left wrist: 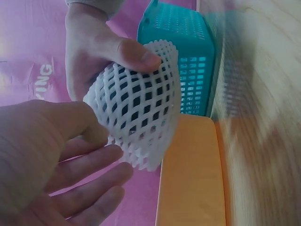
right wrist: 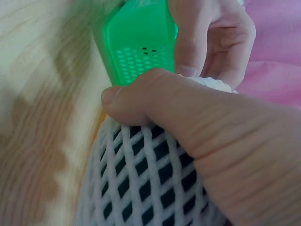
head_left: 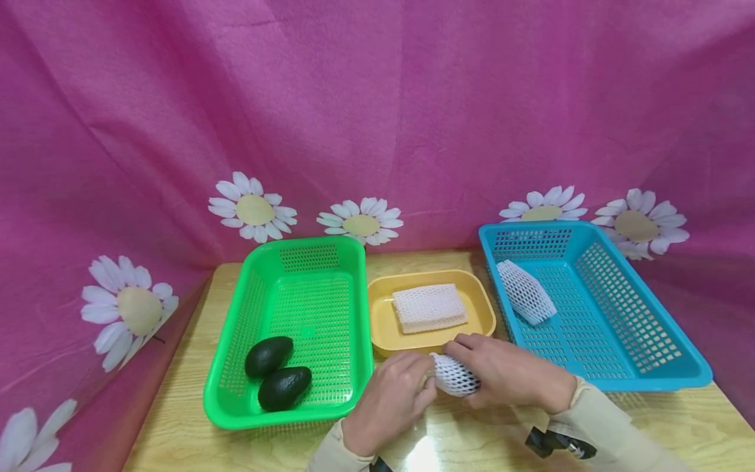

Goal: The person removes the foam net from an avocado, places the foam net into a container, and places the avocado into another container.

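An avocado in a white foam net sleeve (head_left: 455, 375) is held between both hands over the table's near side. My right hand (head_left: 508, 373) grips it, thumb pressed along the netting, and dark skin shows through the holes in the right wrist view. On the opposite side, my left hand (head_left: 394, 397) pinches the sleeve's loose end between thumb and forefinger; its other fingers are loosely bent in the left wrist view. Two bare dark avocados (head_left: 286, 388) lie together in the green basket (head_left: 361, 328) to the left.
Behind the hands sits a yellow tray (head_left: 383, 337) with a stack of flat foam net sleeves (head_left: 430, 307). A blue basket (head_left: 660, 383) at the right holds another piece in white netting (head_left: 526, 292). A pink flowered cloth (head_left: 377, 118) hangs behind the wooden table (head_left: 183, 413).
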Demonstrator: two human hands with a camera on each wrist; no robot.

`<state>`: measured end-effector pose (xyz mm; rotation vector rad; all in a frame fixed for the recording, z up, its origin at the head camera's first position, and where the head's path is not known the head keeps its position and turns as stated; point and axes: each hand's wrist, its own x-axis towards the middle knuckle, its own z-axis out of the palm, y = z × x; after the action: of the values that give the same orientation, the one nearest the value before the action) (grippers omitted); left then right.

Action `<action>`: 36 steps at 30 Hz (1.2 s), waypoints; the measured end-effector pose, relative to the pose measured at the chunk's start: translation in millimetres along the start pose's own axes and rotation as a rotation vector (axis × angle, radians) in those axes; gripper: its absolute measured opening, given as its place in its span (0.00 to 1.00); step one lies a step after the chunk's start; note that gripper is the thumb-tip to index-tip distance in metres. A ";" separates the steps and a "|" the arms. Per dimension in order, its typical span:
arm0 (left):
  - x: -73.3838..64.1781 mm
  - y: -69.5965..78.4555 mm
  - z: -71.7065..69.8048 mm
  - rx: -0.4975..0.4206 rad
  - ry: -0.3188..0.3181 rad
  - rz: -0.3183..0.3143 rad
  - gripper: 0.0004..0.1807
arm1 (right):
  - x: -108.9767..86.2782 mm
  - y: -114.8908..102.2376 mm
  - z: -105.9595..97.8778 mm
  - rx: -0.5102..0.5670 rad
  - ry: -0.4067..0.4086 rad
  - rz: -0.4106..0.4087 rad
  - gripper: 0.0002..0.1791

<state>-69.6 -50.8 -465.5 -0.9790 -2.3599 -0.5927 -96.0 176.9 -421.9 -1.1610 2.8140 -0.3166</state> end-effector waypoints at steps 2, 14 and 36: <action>-0.8 -0.2 0.1 -0.009 -0.014 -0.004 0.07 | 0.1 -0.4 2.4 0.009 0.006 -0.006 0.36; -1.9 -1.5 -0.1 -0.031 -0.109 -0.001 0.05 | 4.9 -0.3 16.9 0.019 0.008 -0.012 0.35; -3.9 0.9 6.7 -0.002 -0.212 -0.019 0.11 | 14.2 -2.4 34.3 -0.002 0.022 -0.045 0.35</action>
<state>-68.5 -48.4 -472.9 -1.0677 -2.5570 -0.5208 -99.2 159.9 -454.8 -1.2308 2.8105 -0.3319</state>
